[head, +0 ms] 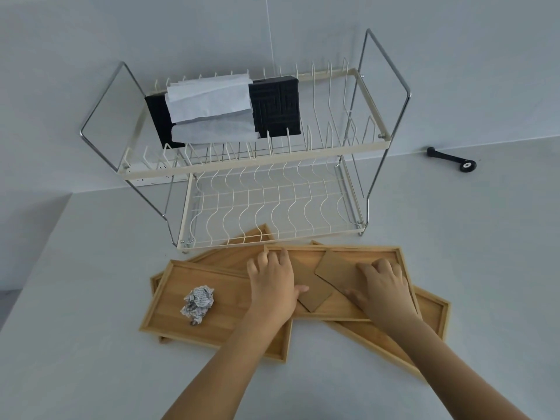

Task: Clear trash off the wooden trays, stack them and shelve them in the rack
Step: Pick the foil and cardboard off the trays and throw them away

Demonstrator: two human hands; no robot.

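Several wooden trays lie overlapping on the white table, in front of a two-tier wire rack (272,204). The top tray (333,248) holds two brown cardboard pieces. My left hand (272,280) lies over the left end of the lower cardboard piece (316,297), thumb on top of it and fingers curled near the tray's far rim. My right hand (383,287) covers the right end of the upper cardboard piece (335,268), thumb at its near edge. A crumpled newspaper ball (198,301) sits on the left tray (224,298).
Another tray (433,313) pokes out under the top one at the right, and one (242,237) reaches under the rack's lower tier. The upper tier holds a black block (277,107) draped with white paper (209,101). A black handled tool (451,159) lies by the wall, far right.
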